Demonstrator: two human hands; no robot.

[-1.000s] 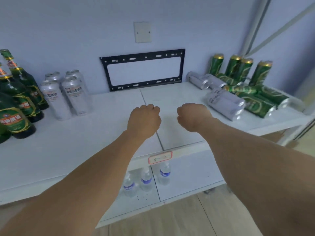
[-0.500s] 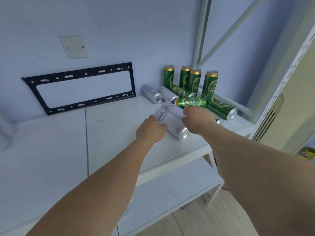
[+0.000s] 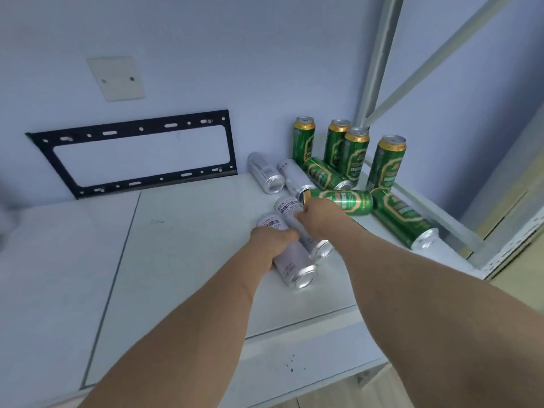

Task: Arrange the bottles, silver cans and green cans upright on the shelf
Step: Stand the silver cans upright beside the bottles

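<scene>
**Two fallen silver cans taken in hand at the shelf's right end**

The left hand (image 3: 272,241) was closed around the nearer silver can (image 3: 291,265), which lay on its side near the front edge of the shelf (image 3: 188,231). The right hand (image 3: 319,212) was wrapped over the second silver can (image 3: 297,220), touching the first. Both were gripped mid-body, presumably so they could be tipped upright. Two more silver cans (image 3: 265,173) lay toward the back edge, and three fallen green cans (image 3: 403,219) were crowded against four upright green cans (image 3: 303,139) in the rear right corner, leaving little free room there. A black bracket (image 3: 138,129) was mounted on the wall behind. No bottles were in view.
</scene>
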